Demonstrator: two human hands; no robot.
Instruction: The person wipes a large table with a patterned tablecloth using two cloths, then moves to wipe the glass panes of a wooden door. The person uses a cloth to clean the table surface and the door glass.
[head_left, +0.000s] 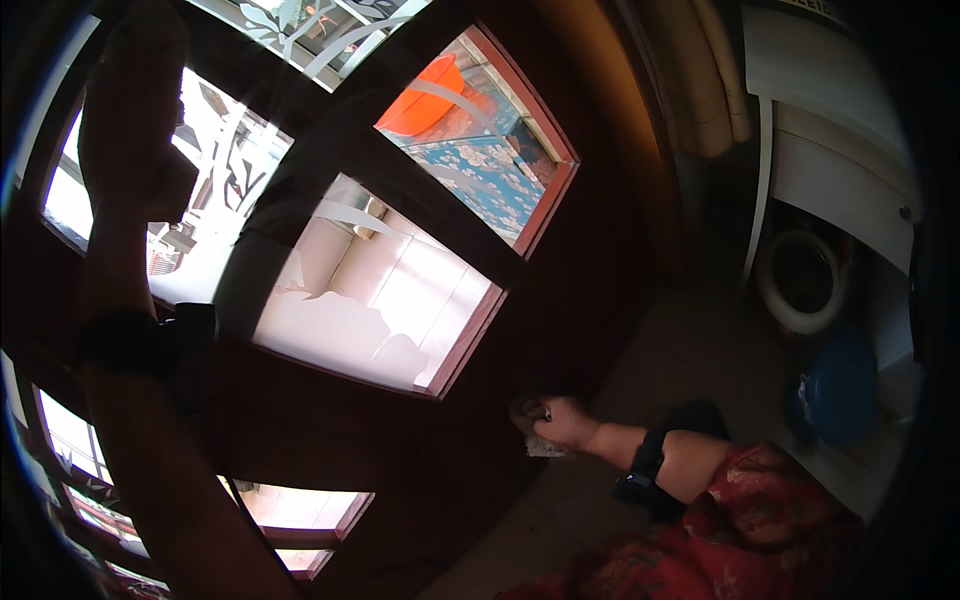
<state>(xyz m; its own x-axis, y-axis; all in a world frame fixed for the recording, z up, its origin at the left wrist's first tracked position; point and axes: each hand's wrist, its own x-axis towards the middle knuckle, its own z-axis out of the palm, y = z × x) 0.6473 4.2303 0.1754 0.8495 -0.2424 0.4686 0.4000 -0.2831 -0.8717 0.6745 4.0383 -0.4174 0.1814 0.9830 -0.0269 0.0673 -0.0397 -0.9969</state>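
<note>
Before me is a dark reddish-brown framed door or window (352, 442) with several glass panes (375, 300), which bear frosted plant patterns. My left hand (135, 127) is raised against a bright pane at the upper left, a dark silhouette. Its outline does not show whether it holds something. Low on the dark frame, my right hand (571, 425) grips a crumpled greyish cloth (527, 417), whose paler lower edge hangs beneath the fingers. Dark bands circle both forearms.
Through the glass appear an orange basin (431, 97) and a blue floral surface (480, 184). At right stand a white cabinet (832, 142), a pale ring-shaped object (766, 289) and a blue rounded object (844, 390). Tiled floor (697, 360) lies below.
</note>
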